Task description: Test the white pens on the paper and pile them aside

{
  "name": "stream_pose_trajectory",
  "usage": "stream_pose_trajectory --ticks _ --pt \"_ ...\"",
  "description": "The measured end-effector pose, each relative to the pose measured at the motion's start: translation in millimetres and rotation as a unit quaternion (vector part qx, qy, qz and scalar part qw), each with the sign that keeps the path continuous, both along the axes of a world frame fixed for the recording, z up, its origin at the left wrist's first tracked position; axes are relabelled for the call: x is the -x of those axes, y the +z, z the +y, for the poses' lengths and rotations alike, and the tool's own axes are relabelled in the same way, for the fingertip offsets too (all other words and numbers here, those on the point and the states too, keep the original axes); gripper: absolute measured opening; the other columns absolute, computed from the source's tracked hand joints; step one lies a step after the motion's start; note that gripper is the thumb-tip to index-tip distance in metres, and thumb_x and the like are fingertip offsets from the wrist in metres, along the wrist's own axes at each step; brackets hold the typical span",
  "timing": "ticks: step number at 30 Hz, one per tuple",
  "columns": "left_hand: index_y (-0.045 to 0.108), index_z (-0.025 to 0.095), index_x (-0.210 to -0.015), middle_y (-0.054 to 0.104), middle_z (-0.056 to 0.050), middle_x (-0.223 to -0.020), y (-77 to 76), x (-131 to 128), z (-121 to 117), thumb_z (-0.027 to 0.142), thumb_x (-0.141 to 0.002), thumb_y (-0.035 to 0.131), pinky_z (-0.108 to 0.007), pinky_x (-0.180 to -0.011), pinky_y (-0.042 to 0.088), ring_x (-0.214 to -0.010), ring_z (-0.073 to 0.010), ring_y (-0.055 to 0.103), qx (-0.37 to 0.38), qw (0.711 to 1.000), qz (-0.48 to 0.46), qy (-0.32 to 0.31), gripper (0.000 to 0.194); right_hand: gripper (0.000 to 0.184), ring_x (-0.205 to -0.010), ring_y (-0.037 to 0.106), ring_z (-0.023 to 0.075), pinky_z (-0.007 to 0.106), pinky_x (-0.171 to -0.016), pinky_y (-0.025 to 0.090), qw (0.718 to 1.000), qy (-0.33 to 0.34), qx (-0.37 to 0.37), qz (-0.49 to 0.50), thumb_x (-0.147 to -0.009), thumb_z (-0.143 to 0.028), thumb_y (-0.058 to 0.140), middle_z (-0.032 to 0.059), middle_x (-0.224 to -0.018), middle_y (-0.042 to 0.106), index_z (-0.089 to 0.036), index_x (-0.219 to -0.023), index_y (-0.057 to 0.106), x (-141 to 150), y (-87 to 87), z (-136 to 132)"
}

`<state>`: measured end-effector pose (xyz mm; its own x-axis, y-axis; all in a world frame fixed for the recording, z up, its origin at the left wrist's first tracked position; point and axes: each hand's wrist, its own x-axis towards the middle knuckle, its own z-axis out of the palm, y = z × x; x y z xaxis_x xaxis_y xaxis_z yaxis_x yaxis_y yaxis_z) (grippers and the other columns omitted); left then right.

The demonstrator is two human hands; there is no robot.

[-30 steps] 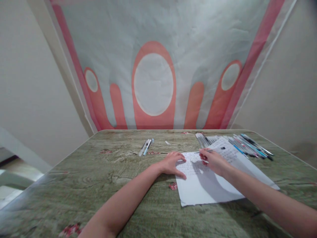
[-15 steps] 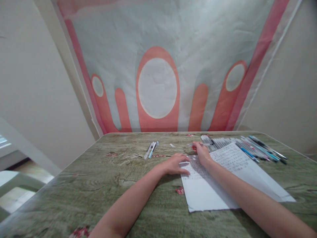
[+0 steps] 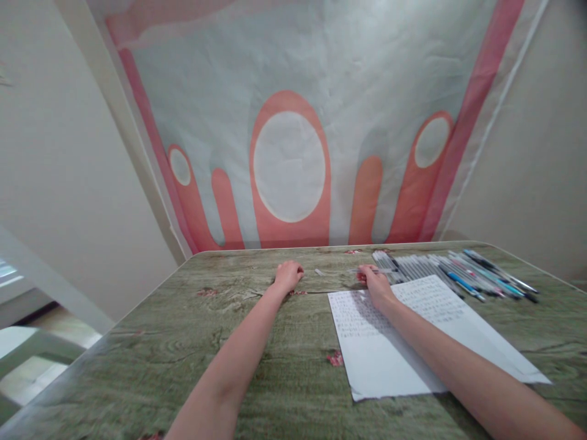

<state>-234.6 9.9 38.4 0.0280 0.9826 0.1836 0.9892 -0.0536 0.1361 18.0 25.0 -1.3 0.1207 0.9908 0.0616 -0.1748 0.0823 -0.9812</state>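
My right hand (image 3: 373, 284) pinches a slim clear pen (image 3: 371, 270), which lies roughly level above the far edge of a written sheet of paper (image 3: 403, 366). Its forearm crosses the sheet. My left hand (image 3: 288, 276) is at the far middle of the table, fingers curled down, over the spot where a few pens lay. Those pens are hidden by the hand, so what it grips does not show. Between the two hands lies a small pale piece (image 3: 319, 272), perhaps a cap.
Many pens (image 3: 417, 267) lie side by side at the far right, with blue and dark ones (image 3: 465, 284) among them. The wood-patterned table (image 3: 183, 348) meets a wall hanging (image 3: 288, 165) at the back. A pale chair (image 3: 36, 366) stands at the left.
My left hand has left the paper's edge, moved left and away from me onto the pens, and curled its fingers. The right hand still holds its pen in nearly the same place.
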Motion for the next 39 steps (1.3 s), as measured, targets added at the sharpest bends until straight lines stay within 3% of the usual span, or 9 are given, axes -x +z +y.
stream_pose_trajectory --ticks 8,11,13,15,19,22,27,32,39 --pt "0.061 0.017 -0.079 0.06 -0.011 -0.093 0.4 -12.7 2.3 0.026 -0.077 0.05 -0.035 -0.084 0.035 -0.095 -0.0226 0.051 -0.022 0.999 -0.02 -0.018 0.014 0.018 -0.057 0.054 0.0133 0.023 -0.051 0.04 1.0 0.013 -0.012 -0.005 -0.067 -0.037 0.056 -0.0016 -0.057 0.056 -0.02 -0.068 0.051 -0.8 0.5 -1.4" --pt "0.055 0.016 -0.082 0.06 -0.008 -0.088 -1.2 -32.9 -4.6 0.025 -0.08 0.045 -0.033 -0.08 0.039 -0.088 -0.0181 0.053 -0.054 0.981 -0.177 -0.06 0.013 0.018 -0.056 0.052 0.0127 0.023 -0.052 0.039 0.999 0.021 -0.026 -0.017 -0.069 -0.037 0.054 -0.0021 -0.058 0.054 -0.02 -0.069 0.051 -0.4 1.6 -4.4" --pt "0.052 0.016 -0.081 0.059 -0.004 -0.077 -5.3 -52.0 -10.7 0.024 -0.08 0.043 -0.029 -0.071 0.043 -0.075 -0.0143 0.055 -0.02 0.934 -0.35 -0.073 0.012 0.019 -0.055 0.05 0.0124 0.023 -0.053 0.038 0.998 0.03 -0.047 -0.041 -0.07 -0.038 0.053 -0.0029 -0.057 0.053 -0.02 -0.069 0.051 0.0 4.0 -8.6" --pt "0.05 0.015 -0.08 0.058 -0.002 -0.07 -11.6 -70.0 -16.9 0.026 -0.079 0.045 -0.026 -0.063 0.044 -0.064 -0.0116 0.055 0.034 0.863 -0.5 -0.066 0.012 0.019 -0.056 0.049 0.0124 0.023 -0.054 0.037 0.995 0.039 -0.072 -0.062 -0.071 -0.039 0.053 -0.0034 -0.057 0.052 -0.02 -0.072 0.052 0.2 7.3 -13.9" --pt "0.051 0.014 -0.075 0.056 0.001 -0.064 -25.6 -87.0 -25.4 0.03 -0.071 0.058 -0.023 -0.059 0.042 -0.058 -0.0083 0.053 0.069 0.75 -0.655 -0.064 0.019 0.018 -0.06 0.047 0.0115 0.023 -0.056 0.035 0.988 0.066 -0.117 -0.074 -0.071 -0.037 0.056 -0.0028 -0.064 0.053 -0.02 -0.076 0.054 0.2 12.9 -22.1" --pt "0.051 0.013 -0.075 0.056 0.001 -0.063 -31.8 -84.4 -27.3 0.033 -0.064 0.065 -0.021 -0.058 0.04 -0.057 -0.0074 0.052 0.063 0.706 -0.703 -0.054 0.026 0.019 -0.059 0.044 0.0101 0.022 -0.054 0.034 0.988 0.106 -0.11 -0.024 -0.067 -0.034 0.062 -0.0031 -0.065 0.052 -0.019 -0.078 0.055 0.2 12.6 -22.2" --pt "0.049 0.015 -0.082 0.056 0.001 -0.068 -32.6 -78.9 -27.8 0.034 -0.062 0.067 -0.019 -0.056 0.039 -0.057 -0.0069 0.052 0.056 0.656 -0.751 -0.051 0.034 0.021 -0.055 0.045 0.0101 0.023 -0.051 0.033 0.969 0.209 -0.032 0.126 -0.064 -0.031 0.065 -0.001 -0.062 0.054 -0.018 -0.077 0.057 -0.7 9.6 -17.5" --pt "0.047 0.016 -0.086 0.053 0.003 -0.065 -32.5 -80.0 -29.0 0.033 -0.065 0.065 -0.018 -0.055 0.038 -0.053 -0.005 0.048 0.054 0.644 -0.76 -0.064 0.033 0.018 -0.056 0.047 0.0106 0.024 -0.054 0.033 0.967 0.22 -0.017 0.128 -0.063 -0.032 0.067 -0.0016 -0.059 0.055 -0.018 -0.07 0.057 -1.0 9.7 -18.1" --pt "0.046 0.017 -0.088 0.05 0.004 -0.065 -33.7 -81.7 -30.1 0.032 -0.07 0.059 -0.017 -0.054 0.036 -0.054 -0.0049 0.046 0.048 0.681 -0.724 -0.098 0.027 0.022 -0.056 0.047 0.0108 0.024 -0.056 0.034 0.974 0.215 -0.033 0.061 -0.065 -0.037 0.066 -0.0002 -0.063 0.059 -0.018 -0.071 0.056 1.2 7.7 -18.7"
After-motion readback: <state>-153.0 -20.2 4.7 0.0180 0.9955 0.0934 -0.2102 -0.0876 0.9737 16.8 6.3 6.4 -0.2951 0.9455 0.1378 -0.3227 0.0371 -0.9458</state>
